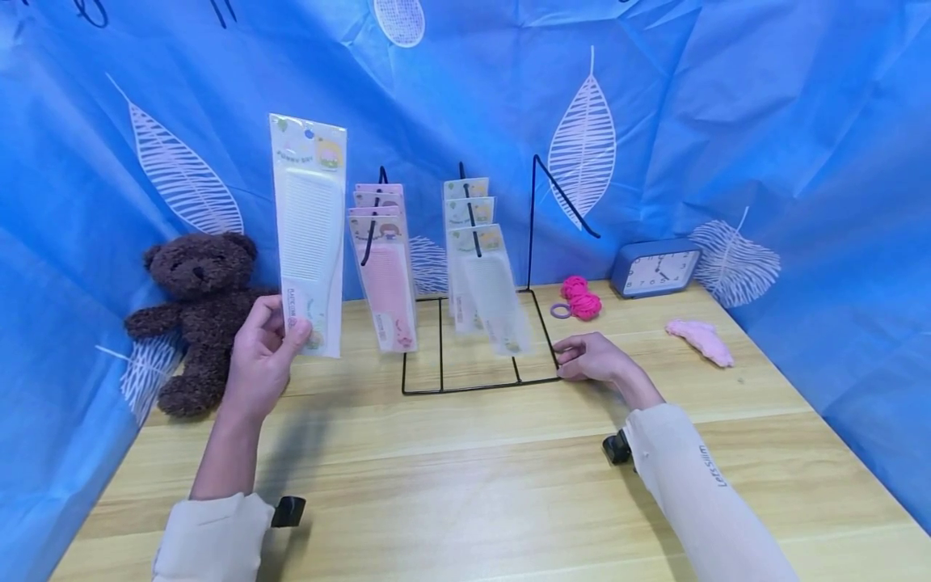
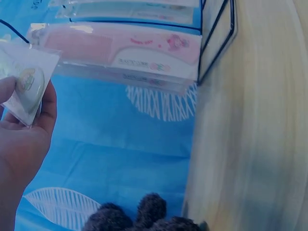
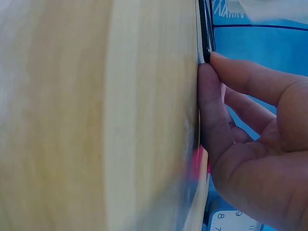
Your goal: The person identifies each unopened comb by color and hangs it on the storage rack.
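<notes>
My left hand (image 1: pixel 262 364) holds up a packaged white comb (image 1: pixel 309 230) by its lower end, thumb in front, left of the rack. The comb's clear pack stands nearly upright with a hanging hole at its top. A black wire display rack (image 1: pixel 532 218) stands on the table, and my right hand (image 1: pixel 592 360) pinches its front right base corner between thumb and finger. Packaged pink combs (image 1: pixel 385 283) hang on the rack's left hook. Several packaged pale combs (image 1: pixel 498 295) hang from the middle hook. The right hook carries nothing.
A brown teddy bear (image 1: pixel 207 299) sits at the left. Right of the rack lie pink yarn bundles (image 1: pixel 582 301), a purple ring (image 1: pixel 560 315) and a pink fluffy piece (image 1: pixel 701 341). A blue clock (image 1: pixel 658 268) stands behind them, before a blue curtain (image 1: pixel 451 89).
</notes>
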The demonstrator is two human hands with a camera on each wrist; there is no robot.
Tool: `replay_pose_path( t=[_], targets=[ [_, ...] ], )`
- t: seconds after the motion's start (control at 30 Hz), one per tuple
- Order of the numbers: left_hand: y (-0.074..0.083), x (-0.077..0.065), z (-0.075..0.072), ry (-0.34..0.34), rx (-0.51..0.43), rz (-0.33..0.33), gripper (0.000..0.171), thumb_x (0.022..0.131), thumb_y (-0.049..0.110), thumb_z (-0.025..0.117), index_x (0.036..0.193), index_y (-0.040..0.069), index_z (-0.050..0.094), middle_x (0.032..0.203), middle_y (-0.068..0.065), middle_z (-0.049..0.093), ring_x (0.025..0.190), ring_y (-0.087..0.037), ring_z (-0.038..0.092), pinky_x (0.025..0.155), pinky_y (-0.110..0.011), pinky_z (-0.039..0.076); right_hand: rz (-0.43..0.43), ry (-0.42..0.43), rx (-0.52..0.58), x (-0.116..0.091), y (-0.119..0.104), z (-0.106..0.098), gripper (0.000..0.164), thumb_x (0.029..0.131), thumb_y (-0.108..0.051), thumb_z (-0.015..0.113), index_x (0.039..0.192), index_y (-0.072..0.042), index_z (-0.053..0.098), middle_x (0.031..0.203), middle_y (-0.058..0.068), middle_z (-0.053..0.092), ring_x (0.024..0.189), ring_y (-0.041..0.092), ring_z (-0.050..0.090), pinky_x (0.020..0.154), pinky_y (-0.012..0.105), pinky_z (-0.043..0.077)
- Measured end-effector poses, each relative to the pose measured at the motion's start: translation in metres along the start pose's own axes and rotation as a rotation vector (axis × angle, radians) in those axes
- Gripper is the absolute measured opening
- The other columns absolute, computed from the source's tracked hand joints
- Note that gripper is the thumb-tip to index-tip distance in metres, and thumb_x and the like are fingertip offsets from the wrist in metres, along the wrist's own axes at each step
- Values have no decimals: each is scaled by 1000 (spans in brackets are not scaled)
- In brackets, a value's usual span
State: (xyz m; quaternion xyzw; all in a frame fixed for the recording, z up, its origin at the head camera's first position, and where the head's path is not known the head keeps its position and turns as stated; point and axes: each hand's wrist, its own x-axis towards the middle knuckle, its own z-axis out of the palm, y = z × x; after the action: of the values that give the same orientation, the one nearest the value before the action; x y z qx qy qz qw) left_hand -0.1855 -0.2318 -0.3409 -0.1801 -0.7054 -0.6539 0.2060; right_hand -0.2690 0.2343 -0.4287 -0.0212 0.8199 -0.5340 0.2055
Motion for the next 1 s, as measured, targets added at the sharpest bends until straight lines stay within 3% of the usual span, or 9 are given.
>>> replay_pose_path(
  t=[0.27,0.4,0.67,0.9,1.0],
  targets=[
    [13,2,10,-149,-42,108,24,98,-15,52,122,-12,52,117,-4,71,103,-14,68,81,-22,55,5,0,0,0,-1,-1,61,86,8,71,142,13,47,111,15,61,89,14,63,82,29,57],
    [14,5,14,-206,-6,138,25,98,-16,51,123,-16,50,116,-3,71,103,-13,69,80,-22,55,8,-4,-6,0,-1,-1,61,87,7,71,142,13,47,112,16,60,90,15,63,83,30,57],
    [10,5,19,-265,145,78,28,99,-13,53,126,-10,55,118,3,69,104,-12,68,78,-25,57,6,-2,-7,-1,0,0,60,86,8,71,142,14,47,112,16,61,90,16,64,84,31,57],
    [8,6,21,-358,235,25,25,103,-5,52,127,-6,56,119,-18,65,103,-14,66,76,-29,57,11,-1,-7,-1,-1,0,60,87,8,70,142,13,47,111,15,60,91,16,63,84,30,57],
    [6,6,21,-390,279,20,21,102,-4,53,123,-5,58,116,-20,67,100,-16,66,72,-33,57,9,-3,-13,0,-1,0,60,87,7,71,142,13,47,111,15,60,91,15,63,84,30,57]
  ],
)
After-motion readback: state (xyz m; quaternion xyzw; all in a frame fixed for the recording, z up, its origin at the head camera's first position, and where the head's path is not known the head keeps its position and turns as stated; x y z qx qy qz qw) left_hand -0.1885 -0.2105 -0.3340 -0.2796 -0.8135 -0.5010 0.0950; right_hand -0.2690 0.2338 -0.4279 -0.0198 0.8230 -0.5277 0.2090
